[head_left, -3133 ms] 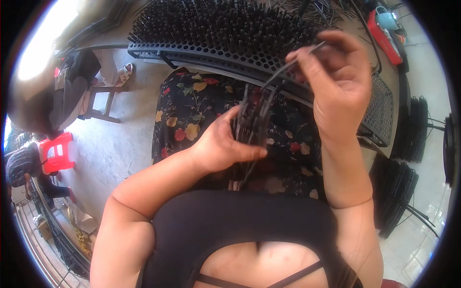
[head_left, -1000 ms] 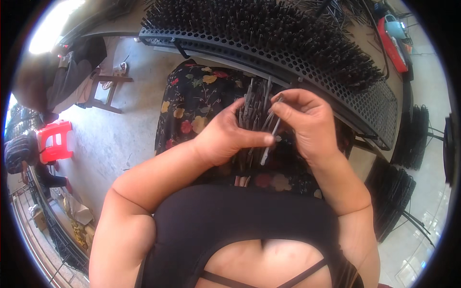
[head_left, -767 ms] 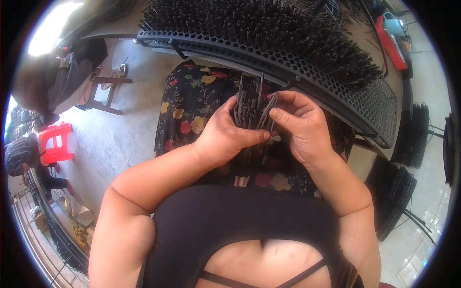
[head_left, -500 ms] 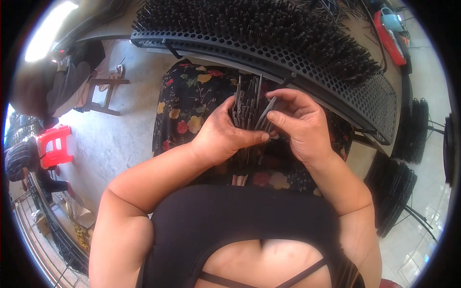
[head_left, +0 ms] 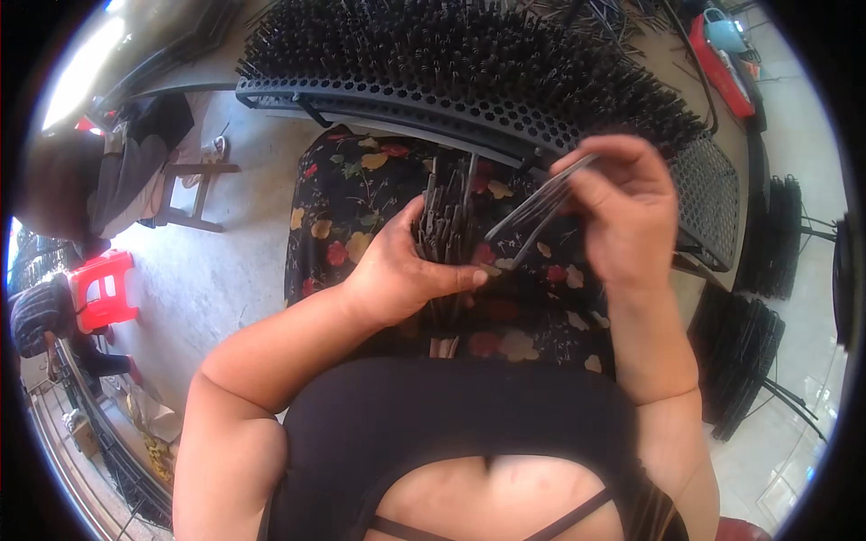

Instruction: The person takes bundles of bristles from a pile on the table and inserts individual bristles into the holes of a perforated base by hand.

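A bundle of thin dark sticks [head_left: 444, 221] stands roughly upright in my left hand [head_left: 401, 270], whose fingers and thumb wrap round it. To the right of the bundle, my right hand [head_left: 627, 203] pinches several thin grey sticks [head_left: 541, 206] between thumb and fingers. Their free ends slant down toward the bundle but are apart from it. Beyond my hands stands a perforated black metal rack [head_left: 397, 104], its holes filled with many upright dark sticks [head_left: 469, 54]. What the sticks are made of I cannot tell.
Dark floral cloth [head_left: 338, 203] lies beneath my hands. To the right are bundles of black rods [head_left: 744, 361] and a red container [head_left: 722, 68] with a light blue item. On the left are a red plastic stool [head_left: 104, 288], a wooden stool [head_left: 194, 194] and other people.
My right hand has pulled away to the right and slightly up from the bundle, taking several sticks with it. My left hand, with the bundle, has shifted slightly left and down.
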{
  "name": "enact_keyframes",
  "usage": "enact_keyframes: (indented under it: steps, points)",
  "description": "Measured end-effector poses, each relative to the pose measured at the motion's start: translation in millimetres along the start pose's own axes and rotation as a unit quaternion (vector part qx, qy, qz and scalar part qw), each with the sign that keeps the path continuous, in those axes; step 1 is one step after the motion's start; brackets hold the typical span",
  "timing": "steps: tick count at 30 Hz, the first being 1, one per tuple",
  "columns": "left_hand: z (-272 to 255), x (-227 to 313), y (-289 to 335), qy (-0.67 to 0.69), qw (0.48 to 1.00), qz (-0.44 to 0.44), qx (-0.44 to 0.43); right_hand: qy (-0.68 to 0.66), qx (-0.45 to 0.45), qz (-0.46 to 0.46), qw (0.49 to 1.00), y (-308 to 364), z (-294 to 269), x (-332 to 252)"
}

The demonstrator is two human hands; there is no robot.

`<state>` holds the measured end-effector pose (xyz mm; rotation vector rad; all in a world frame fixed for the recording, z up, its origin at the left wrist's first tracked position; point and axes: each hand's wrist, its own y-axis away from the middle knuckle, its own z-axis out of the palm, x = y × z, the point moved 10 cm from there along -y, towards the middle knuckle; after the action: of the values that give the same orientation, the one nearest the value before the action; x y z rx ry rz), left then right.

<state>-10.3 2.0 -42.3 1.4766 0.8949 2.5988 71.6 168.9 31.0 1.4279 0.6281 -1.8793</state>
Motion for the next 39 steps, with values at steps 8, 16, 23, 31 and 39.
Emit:
enact_keyframes:
  steps: [8, 16, 23, 31, 39]
  points:
    - [0, -5, -9, 0.002, 1.000, -0.011, 0.024, 0.188, 0.024, -0.486, 0.853, 7, 15, -105]
    - [1, -6, -10, 0.009, 1.000, -0.018, 0.022, 0.277, 0.008, -0.454, 0.847, -5, 20, -78]
    - [-4, -8, -13, -0.007, 1.000, -0.008, 0.025, 0.254, 0.035, -0.409, 0.876, -7, 16, -77]
    - [1, -4, -13, -0.003, 1.000, -0.015, 0.017, 0.281, 0.054, -0.399, 0.871, -5, 13, -74]
    - [-3, -9, -14, -0.028, 0.999, -0.022, 0.026, 0.298, 0.048, -0.415, 0.858, -10, 19, -74]
